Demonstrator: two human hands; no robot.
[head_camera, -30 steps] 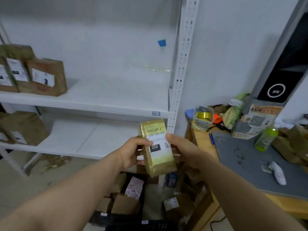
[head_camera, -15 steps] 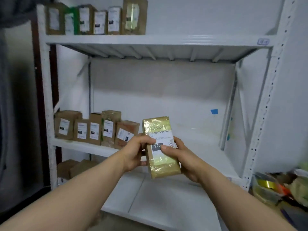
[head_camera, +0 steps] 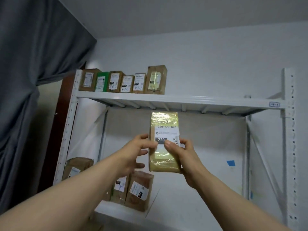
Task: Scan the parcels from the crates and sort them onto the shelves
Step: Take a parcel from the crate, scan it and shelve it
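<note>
Gold-yellow glossy film wraps the rectangular parcel (head_camera: 164, 161), which is held upright in the air, its white label reading "220-220-040" and a black "220" block facing the camera. Its top sits just below the front edge of the upper shelf (head_camera: 200, 101), in front of the open bay, touching neither shelf. The right hand (head_camera: 183, 154) grips the parcel's right side, with the thumb across the label and the fingers wrapped behind. The left hand (head_camera: 133, 153) pinches the left edge between thumb and forefinger, and its other fingers stretch out loosely beside it. Both shelves belong to a white perforated-steel shelving unit (head_camera: 289, 147). At the left end of the upper shelf stands a row of six boxes (head_camera: 123, 82): brown cardboard, one green, the rightmost taller. Near the left end of the lower shelf (head_camera: 126, 214) stand brown paper packets (head_camera: 139, 190) with white labels, partly hidden by the left forearm. A small blue-rimmed tag (head_camera: 274, 104) is stuck at the right end of the upper shelf's front edge. A square of blue tape (head_camera: 230, 163) marks the back wall, and a grey curtain (head_camera: 33, 80) hangs to the left of the unit.
</note>
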